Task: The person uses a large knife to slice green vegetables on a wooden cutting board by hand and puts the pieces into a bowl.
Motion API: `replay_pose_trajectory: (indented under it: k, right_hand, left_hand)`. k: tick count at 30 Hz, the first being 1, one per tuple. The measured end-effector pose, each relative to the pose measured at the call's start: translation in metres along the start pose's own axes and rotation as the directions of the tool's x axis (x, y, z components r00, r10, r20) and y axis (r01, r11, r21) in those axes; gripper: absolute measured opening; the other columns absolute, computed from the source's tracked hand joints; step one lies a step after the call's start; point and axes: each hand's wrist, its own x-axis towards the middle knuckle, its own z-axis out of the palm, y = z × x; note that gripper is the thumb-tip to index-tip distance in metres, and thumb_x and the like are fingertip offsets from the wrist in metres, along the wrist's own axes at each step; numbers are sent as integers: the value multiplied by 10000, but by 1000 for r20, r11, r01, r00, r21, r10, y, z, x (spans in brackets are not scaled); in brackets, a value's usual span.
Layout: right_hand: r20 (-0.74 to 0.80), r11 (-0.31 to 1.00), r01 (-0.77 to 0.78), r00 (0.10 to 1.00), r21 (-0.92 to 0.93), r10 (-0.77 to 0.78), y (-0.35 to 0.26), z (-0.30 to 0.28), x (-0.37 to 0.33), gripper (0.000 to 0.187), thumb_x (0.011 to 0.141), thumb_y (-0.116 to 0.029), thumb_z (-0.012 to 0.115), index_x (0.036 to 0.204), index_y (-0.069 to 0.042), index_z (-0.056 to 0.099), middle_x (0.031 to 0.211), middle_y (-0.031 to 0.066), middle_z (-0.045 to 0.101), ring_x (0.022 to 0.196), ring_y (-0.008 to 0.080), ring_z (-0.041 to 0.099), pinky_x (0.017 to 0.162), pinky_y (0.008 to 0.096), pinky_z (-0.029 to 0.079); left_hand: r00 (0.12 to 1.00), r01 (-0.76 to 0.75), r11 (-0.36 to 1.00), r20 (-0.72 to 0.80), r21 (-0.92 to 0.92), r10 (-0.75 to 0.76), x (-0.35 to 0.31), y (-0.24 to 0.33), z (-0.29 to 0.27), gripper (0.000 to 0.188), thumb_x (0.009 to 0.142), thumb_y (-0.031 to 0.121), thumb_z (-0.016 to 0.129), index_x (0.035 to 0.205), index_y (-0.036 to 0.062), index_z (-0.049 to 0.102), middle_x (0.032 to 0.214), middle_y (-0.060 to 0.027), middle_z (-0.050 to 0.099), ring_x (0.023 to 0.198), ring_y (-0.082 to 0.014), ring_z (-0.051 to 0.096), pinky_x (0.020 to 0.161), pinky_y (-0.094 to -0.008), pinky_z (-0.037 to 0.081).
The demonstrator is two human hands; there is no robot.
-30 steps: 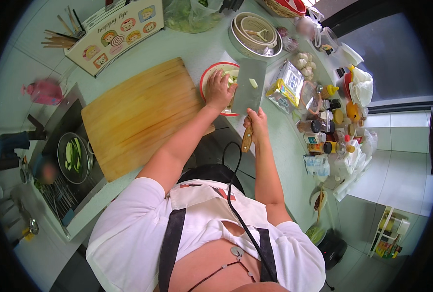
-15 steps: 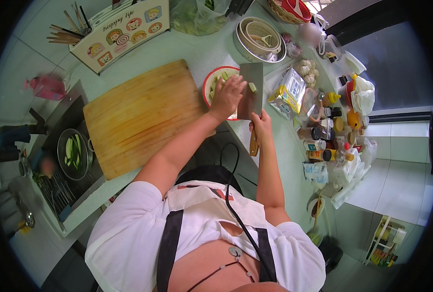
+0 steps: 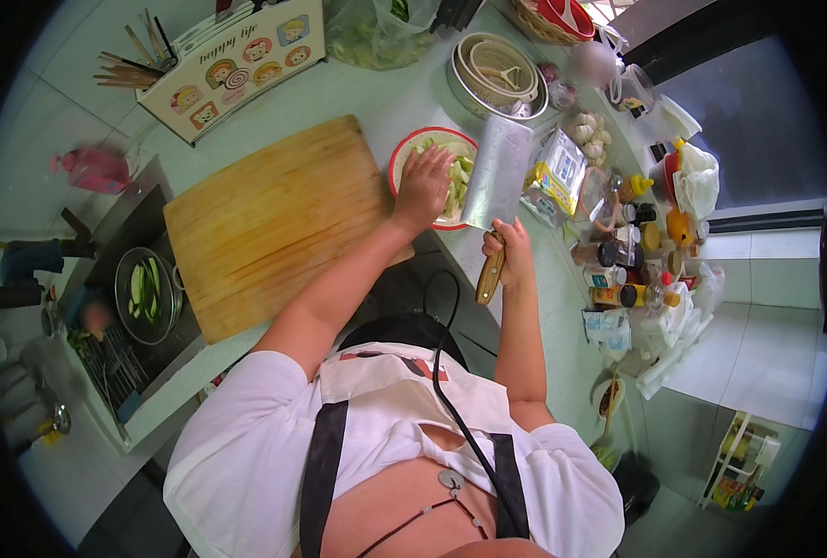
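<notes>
A white bowl with a red rim (image 3: 396, 167) stands just right of the wooden cutting board (image 3: 274, 228) and holds pale green vegetable pieces (image 3: 459, 179). Over the bowl lies my left hand (image 3: 420, 193), fingers stretched out on the pieces and hiding part of them. My right hand (image 3: 512, 249) is wrapped round the wooden handle of a cleaver (image 3: 499, 172). The broad blade points away from me at the bowl's right side, its flat face turned up and no vegetable piece visible on it.
Left of the board, a pan (image 3: 146, 302) with green vegetable strips sits on the stove. Behind the bowl are nested strainers (image 3: 497, 70) and a plastic bag of greens (image 3: 381, 37). Garlic (image 3: 590, 135), a yellow-white packet (image 3: 555, 177) and several bottles and jars (image 3: 618, 251) crowd the right side.
The cleaver has swung slightly right and its blade has tilted to show more of its face. The vegetable piece on the blade is gone from it. My left hand has moved left, off the blade.
</notes>
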Motion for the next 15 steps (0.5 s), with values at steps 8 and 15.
replay_pose_trajectory:
  k: [8, 15]
  right_hand:
    - [193, 867, -159, 978, 471, 75, 17, -9, 17, 80, 847, 9, 460, 858, -68, 481, 647, -27, 433, 499, 47, 385, 439, 182, 336]
    - [190, 930, -235, 964, 284, 186, 28, 23, 23, 114, 848, 5, 472, 788, -86, 438, 627, -24, 419, 471, 50, 367, 409, 195, 312]
  left_hand:
    - [924, 355, 886, -32, -297, -381, -27, -15, -59, 272, 849, 85, 518, 1117, 48, 549, 1113, -130, 559, 991, -310, 557, 828, -366, 462]
    - [867, 440, 874, -155, -205, -473, -95, -60, -144, 152, 873, 57, 522, 1001, 31, 598, 867, -116, 613, 777, -221, 613, 689, -294, 486]
